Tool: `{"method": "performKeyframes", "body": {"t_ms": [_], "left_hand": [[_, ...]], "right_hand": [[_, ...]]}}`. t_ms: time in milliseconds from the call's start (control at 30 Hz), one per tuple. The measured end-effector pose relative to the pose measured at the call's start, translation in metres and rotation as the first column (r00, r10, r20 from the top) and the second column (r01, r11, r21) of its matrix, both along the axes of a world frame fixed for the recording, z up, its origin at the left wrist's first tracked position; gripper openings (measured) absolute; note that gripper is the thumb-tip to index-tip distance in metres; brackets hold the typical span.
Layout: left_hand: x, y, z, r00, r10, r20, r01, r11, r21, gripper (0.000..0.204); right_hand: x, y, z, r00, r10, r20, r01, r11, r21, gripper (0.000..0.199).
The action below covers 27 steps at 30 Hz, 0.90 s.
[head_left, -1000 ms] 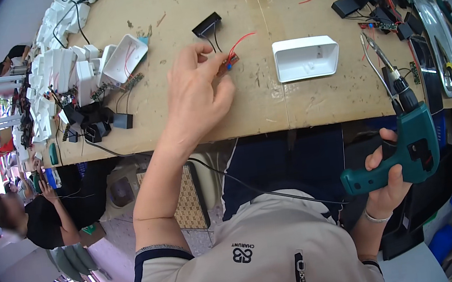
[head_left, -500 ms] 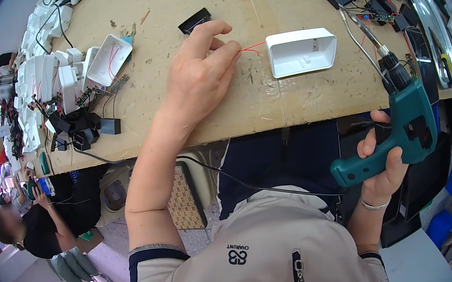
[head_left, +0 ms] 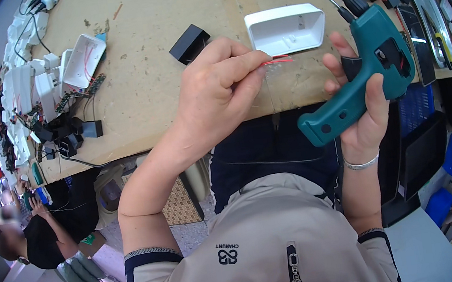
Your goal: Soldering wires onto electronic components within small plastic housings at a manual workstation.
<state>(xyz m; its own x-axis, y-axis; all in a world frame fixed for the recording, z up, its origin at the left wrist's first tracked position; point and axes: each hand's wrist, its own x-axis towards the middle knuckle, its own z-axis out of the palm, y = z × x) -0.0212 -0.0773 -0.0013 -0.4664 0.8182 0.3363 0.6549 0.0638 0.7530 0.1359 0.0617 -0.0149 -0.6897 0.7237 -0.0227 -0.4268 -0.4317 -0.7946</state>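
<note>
My left hand [head_left: 225, 90] is closed in a pinch on thin red wires [head_left: 279, 61], whose ends stick out to the right of the fingertips. Just beyond that hand is a black box [head_left: 189, 44], partly covered by my knuckles; whether it rests on the table, I cannot tell. A white plastic housing [head_left: 287, 31] lies open side up on the table, past the wire ends. In my right hand [head_left: 363, 123] is a green soldering gun [head_left: 362, 71] with its tip pointing away from me. My thumb and fingers sit loosely round its grip.
At the left of the table [head_left: 140, 95] are piled white housings [head_left: 45, 88], circuit boards and black boxes [head_left: 69, 139]. More boards and black parts lie at the far right, near a clear tray [head_left: 419, 7]. Another person [head_left: 48, 221] sits at the left.
My left hand has come nearer and to the right, with the red wires in its pinch. The black box has turned and come closer. My right hand has raised the soldering gun toward the table.
</note>
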Motion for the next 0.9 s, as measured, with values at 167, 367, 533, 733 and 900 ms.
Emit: {"method": "performKeyframes", "body": {"t_ms": [167, 367, 533, 733, 900], "left_hand": [[0.001, 0.005, 0.002, 0.996, -0.023, -0.083, 0.018, 0.998, -0.055, 0.015], [0.005, 0.008, 0.012, 0.961, -0.079, -0.266, 0.042, 0.989, -0.141, 0.018], [0.006, 0.013, 0.009, 0.941, -0.127, -0.313, 0.086, 0.986, -0.141, 0.015], [0.012, 0.018, 0.006, 0.989, -0.082, -0.119, 0.081, 0.997, -0.011, 0.013], [0.025, 0.025, -0.001, 0.993, -0.016, -0.116, 0.029, 0.993, 0.118, 0.013]], "right_hand": [[0.004, 0.000, -0.002, 0.998, 0.050, -0.027, -0.047, 0.995, 0.090, 0.061], [0.009, 0.003, -0.004, 0.999, 0.030, -0.031, -0.027, 0.995, 0.094, 0.060], [0.005, 0.006, -0.004, 0.999, 0.030, -0.029, -0.028, 0.996, 0.088, 0.058], [-0.002, 0.007, -0.001, 0.996, 0.061, 0.058, -0.065, 0.996, 0.054, 0.063], [-0.008, 0.008, 0.000, 0.995, 0.088, 0.054, -0.088, 0.996, -0.002, 0.058]]}}
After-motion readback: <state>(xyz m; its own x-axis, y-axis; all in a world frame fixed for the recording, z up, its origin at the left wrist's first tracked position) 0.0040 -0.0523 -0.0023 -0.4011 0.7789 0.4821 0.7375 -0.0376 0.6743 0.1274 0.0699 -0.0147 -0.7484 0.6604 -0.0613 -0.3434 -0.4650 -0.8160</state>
